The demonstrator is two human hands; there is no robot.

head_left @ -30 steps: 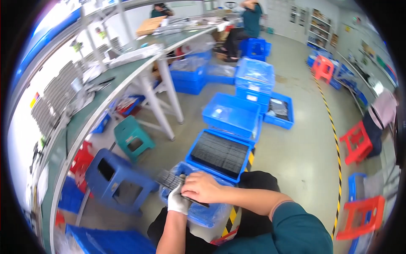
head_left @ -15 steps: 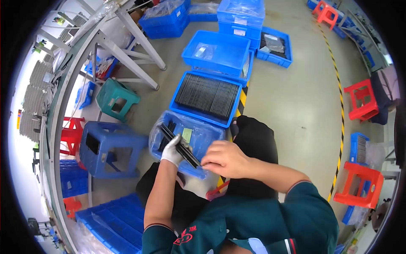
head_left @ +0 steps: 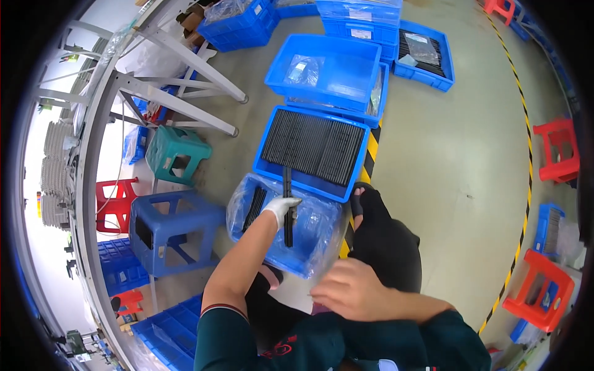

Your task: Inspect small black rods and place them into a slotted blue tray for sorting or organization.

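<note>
My left hand [head_left: 280, 210], in a white glove, grips a small bundle of long black strips [head_left: 288, 237]. The strips point away from me, above a plastic-lined blue bin [head_left: 315, 238]. Their far end reaches the near side of a blue crate [head_left: 262, 162] packed with rows of similar black strips [head_left: 312, 145]. Inside the lined bin, more black strips [head_left: 254, 210] lie at the left. My bare right hand [head_left: 348, 289] is near my lap, apart from the bundle, its fingers curled together and slightly blurred. Whatever it may hold is hidden.
Beyond the packed crate stand an open blue bin [head_left: 334, 65] and stacked blue crates [head_left: 362, 31]. At the left are a blue stool [head_left: 176, 213], a green stool [head_left: 179, 148] and a metal table frame [head_left: 185, 99]. Yellow-black tape [head_left: 371, 151] runs along the floor.
My left hand has swung the bundle from a slant to nearly straight ahead, moving it slightly right and toward the packed crate. My right hand has drawn back toward my lap, away from the strips.
</note>
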